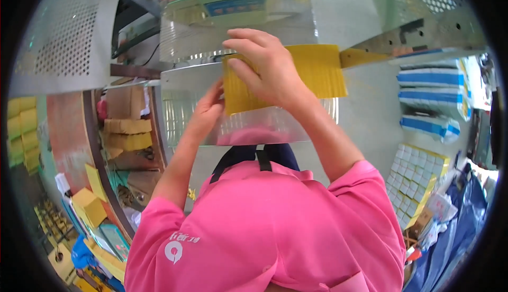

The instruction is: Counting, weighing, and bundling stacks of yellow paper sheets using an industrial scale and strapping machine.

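The ridged yellow sheet stack (pixel 317 72) was over the shiny metal counter (pixel 182 88), right hand (pixel 271 69) loosely spread across it, left hand (pixel 208 111) at its left edge, pinch unclear; light, even pressure probably suited square edges.

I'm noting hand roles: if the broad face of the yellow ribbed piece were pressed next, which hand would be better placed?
Probably the right hand: it is spread over the broad face of the yellow ribbed piece. The left hand is at the piece's left edge, off that face.
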Motion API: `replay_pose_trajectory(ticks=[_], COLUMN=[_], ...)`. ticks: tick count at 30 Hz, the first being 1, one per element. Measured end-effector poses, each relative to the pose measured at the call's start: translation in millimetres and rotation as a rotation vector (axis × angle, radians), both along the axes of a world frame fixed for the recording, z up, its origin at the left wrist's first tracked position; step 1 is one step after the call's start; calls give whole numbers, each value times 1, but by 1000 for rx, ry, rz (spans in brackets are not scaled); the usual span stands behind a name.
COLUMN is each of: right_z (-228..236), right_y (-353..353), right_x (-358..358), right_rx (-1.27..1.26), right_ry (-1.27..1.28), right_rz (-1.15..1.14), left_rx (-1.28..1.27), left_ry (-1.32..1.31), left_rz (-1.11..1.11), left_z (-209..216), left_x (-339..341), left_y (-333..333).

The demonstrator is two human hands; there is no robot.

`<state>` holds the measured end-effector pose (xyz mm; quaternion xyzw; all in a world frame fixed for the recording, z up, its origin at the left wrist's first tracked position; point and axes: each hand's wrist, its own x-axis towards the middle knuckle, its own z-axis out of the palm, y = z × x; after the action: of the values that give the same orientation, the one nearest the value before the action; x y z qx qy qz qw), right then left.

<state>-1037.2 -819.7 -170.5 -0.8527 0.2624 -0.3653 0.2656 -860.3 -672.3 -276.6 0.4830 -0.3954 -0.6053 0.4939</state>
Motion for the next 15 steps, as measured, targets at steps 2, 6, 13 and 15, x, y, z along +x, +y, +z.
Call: replay_pose_trajectory(ticks=[2, 6, 13, 15], right_z=[12, -15, -121, -120], right_y=[18, 37, 24, 24], right_x=[-32, -130, -179, -168], right_rx=[65, 201, 931, 943], right_ry=[-248, -555, -511, -481], right_rz=[-119, -598, -520, -498], left_rx=[68, 10, -14, -32], left_ry=[1, 19, 81, 287], left_rz=[136, 287, 320, 457], left_z=[0, -3, -32, -43], left_x=[0, -9, -24, -30], left_y=[-4, -16, -29, -25])
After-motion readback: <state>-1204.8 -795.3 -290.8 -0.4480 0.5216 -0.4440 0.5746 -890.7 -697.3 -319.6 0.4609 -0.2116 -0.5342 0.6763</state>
